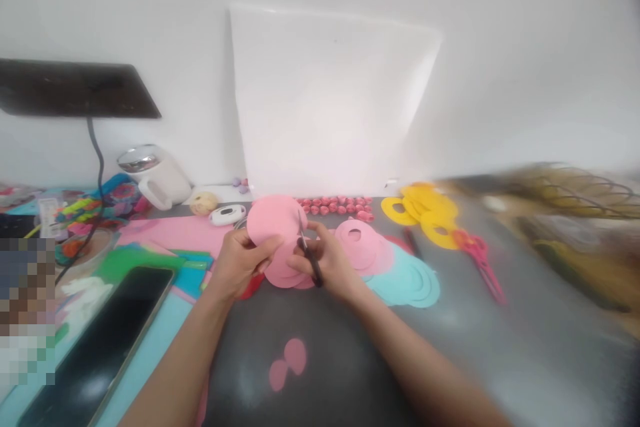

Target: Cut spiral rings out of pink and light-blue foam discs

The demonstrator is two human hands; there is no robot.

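Note:
Between finger and thumb, my left hand point(245, 257) grips a pink paper disc point(273, 219), raised above the dark table. My right hand point(325, 257) is closed on small dark-handled scissors point(311, 257), with the blades at the disc's right edge. Beneath the hands lie more pink paper discs point(287, 273). To the right, pink paper rings point(357, 240) overlap a fan of light blue paper pieces point(413, 280). Two small pink paper ovals point(289, 363) rest on the table nearer to me.
Yellow paper rings point(425, 210) and pink-handled scissors point(480, 260) lie at right. Behind stand rows of small red rolled pieces point(340, 205) and a white sheet point(335, 100) against the wall. A phone point(100, 347), a white mug point(163, 180) and coloured papers crowd the left.

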